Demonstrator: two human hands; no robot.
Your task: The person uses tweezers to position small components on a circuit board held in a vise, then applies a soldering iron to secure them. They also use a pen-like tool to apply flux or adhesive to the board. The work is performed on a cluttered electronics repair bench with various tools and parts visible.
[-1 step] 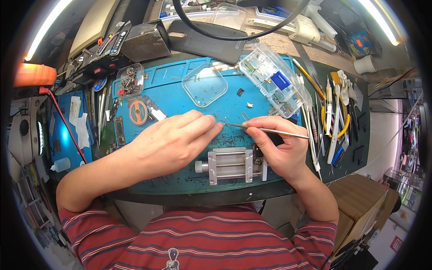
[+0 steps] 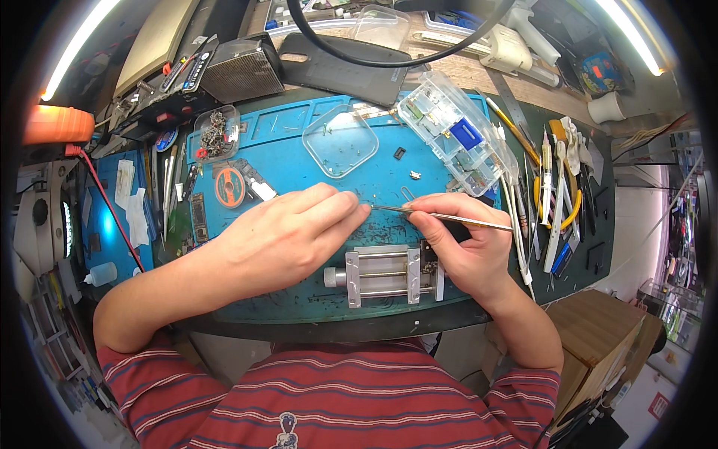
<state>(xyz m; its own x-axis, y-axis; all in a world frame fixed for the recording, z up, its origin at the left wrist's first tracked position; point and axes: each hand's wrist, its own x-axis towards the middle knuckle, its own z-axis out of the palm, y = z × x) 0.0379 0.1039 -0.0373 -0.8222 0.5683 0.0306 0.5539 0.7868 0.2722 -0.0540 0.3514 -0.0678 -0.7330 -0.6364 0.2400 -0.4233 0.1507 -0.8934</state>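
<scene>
Nothing moved: right hand (image 2: 477, 251) grips tweezers (image 2: 449, 217), tip beside left hand (image 2: 292, 232), whose hold is unclear.

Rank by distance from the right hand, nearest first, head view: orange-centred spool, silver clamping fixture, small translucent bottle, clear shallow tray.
From the right hand:
1. Silver clamping fixture: just left, toward the person.
2. Clear shallow tray: left and farther forward.
3. Orange-centred spool: well left, past the tray.
4. Small translucent bottle: far left, beyond the spool.
</scene>
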